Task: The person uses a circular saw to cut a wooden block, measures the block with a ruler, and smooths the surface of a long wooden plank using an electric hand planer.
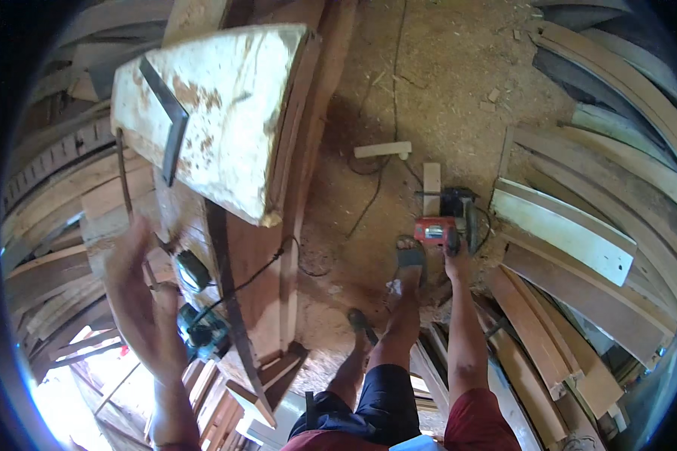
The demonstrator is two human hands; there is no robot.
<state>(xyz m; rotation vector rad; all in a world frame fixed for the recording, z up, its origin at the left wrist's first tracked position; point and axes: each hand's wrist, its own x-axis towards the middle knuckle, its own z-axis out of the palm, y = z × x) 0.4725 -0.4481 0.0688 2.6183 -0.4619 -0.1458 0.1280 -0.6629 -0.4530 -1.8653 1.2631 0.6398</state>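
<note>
My right hand [457, 261] grips the rear handle of a red and black circular saw [436, 230], low near the floor. The saw stands at the end of a short pale wood strip [432, 184]. On the left, my left hand [144, 304] is raised beside the bench, thumb and fingers apart, slightly blurred and holding nothing. A thin rod [123, 173] shows behind its fingers. Beyond this hand, a thick board with worn white paint [226, 98] lies on the bench, bearing a dark angled square [174, 128].
A green power tool [201, 332] and a grey-green tool [192, 270] sit on the wooden bench [259, 301]. Black cords and another wood piece [384, 149] lie on the sawdust-covered floor [444, 90]. Planks [572, 225] line the right; more timber [60, 165] is stacked left.
</note>
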